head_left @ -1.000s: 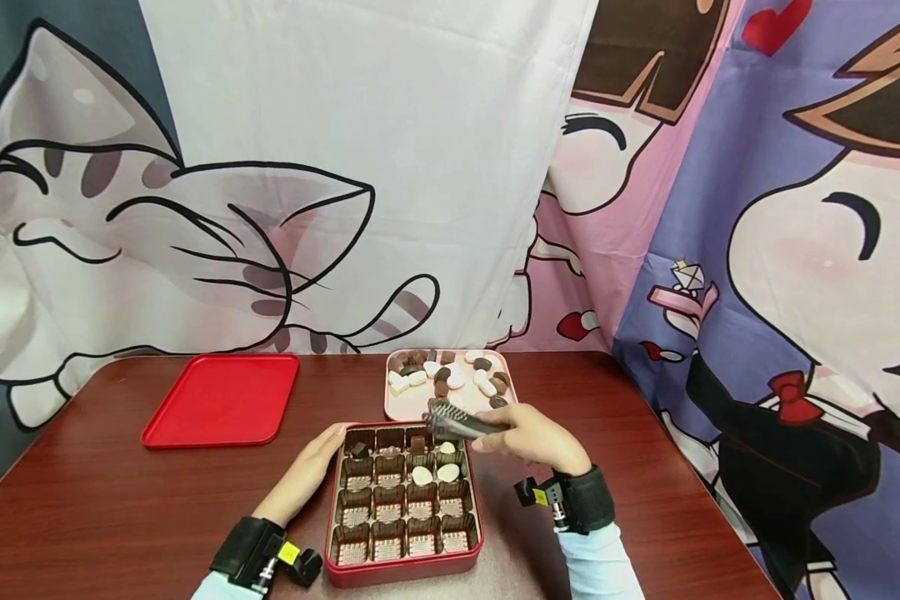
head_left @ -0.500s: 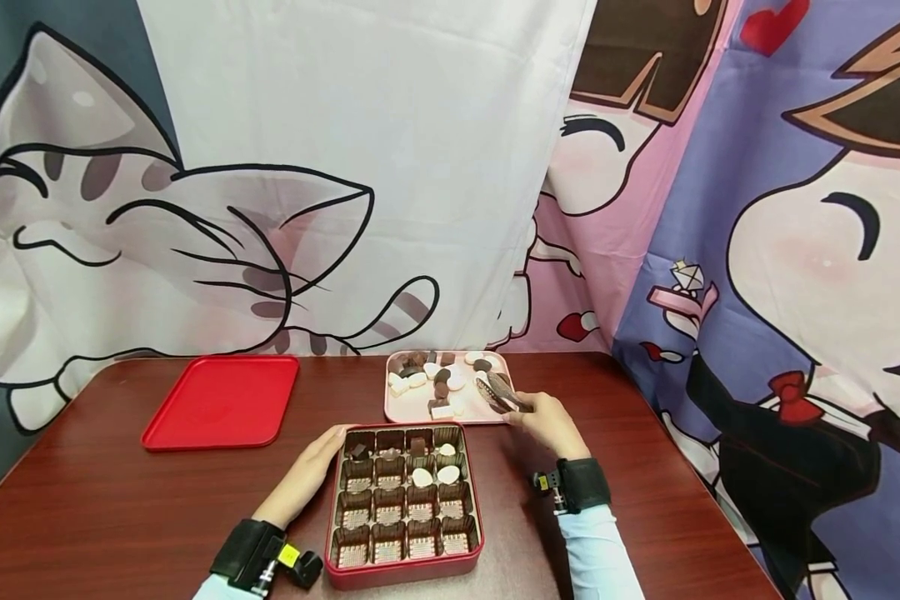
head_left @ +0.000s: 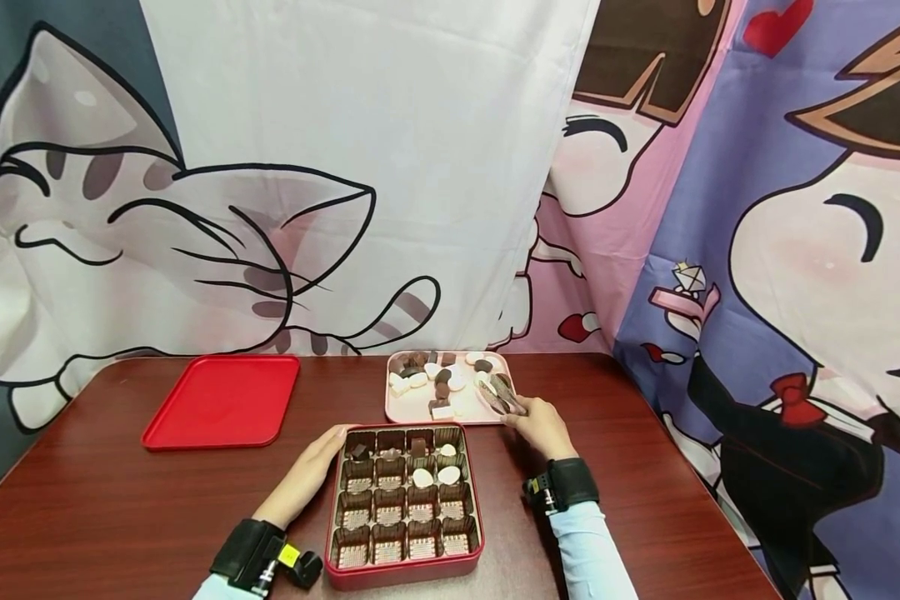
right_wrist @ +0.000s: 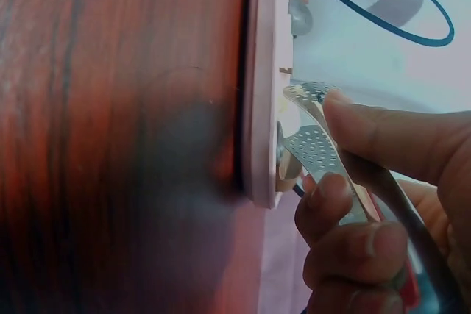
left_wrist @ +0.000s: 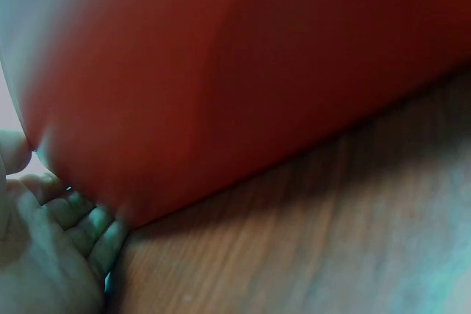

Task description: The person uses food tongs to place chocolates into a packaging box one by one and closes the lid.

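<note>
My right hand holds perforated metal tongs over the right part of a pink tray. In the right wrist view, thumb and fingers pinch the tongs, whose tips stand apart at the tray's edge; whether they touch a piece cannot be told. Dark, brown and white chocolates lie on that tray. My left hand rests against the far left corner of a red box, its fingers touching the wall. Some far compartments contain chocolates, including white ones at the right.
A red tray lies at the back left of the brown wooden table. Behind the table hangs a printed cloth. The box stands in front of the pink tray.
My right hand has moved with the tongs from the box's far right corner to the pink tray's right side. A white piece now shows near that tray's front edge. The left hand stays put.
</note>
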Motion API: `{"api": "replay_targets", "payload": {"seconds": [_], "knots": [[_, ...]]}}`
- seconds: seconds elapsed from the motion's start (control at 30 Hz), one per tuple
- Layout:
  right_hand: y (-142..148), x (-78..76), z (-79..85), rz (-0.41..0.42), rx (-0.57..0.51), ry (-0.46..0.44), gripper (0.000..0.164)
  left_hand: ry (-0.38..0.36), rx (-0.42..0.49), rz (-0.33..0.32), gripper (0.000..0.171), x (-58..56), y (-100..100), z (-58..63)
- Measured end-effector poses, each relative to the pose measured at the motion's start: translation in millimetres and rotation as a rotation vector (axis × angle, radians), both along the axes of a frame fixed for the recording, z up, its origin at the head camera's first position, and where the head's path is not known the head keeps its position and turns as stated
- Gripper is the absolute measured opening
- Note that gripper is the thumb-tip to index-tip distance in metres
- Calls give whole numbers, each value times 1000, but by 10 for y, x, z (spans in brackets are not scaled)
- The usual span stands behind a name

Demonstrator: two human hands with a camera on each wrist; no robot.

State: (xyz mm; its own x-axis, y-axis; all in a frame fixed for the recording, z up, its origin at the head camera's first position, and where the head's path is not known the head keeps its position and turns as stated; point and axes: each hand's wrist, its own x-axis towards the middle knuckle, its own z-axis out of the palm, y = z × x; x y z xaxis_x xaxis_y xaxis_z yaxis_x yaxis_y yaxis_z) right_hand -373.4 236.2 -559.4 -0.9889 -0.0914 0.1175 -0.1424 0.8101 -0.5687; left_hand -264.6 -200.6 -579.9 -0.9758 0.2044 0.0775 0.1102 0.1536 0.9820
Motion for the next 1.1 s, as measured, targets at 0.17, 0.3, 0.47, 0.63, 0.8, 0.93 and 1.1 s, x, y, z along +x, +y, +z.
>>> {"api": "replay_targets", "payload": {"seconds": [0.17, 0.3, 0.47, 0.63, 0.8, 0.93, 1.1], "knots": [[-50, 8, -5, -20, 17, 4, 64, 1, -15, 7, 60, 2, -2, 8], [-91, 40, 19, -36, 27, 23, 61, 0, -17, 13, 62, -5, -6, -7], [-124, 80, 45, -56, 34, 37, 56, 6, -15, 7, 58, -15, -15, -30], [-120, 56, 16, -60, 27, 39, 55, 11, -28, 13, 60, -4, -10, -26], [-102, 0, -11, -53, -3, 58, 53, 11, -1, -4, 58, 0, -13, -26], [-137, 75, 131, 25, -52, 99, 52, 80, -2, -33, 54, 23, -12, 11], [-261, 334, 538, 255, -152, 108, 52, 28, -13, -8, 55, -31, -19, -40]]}}
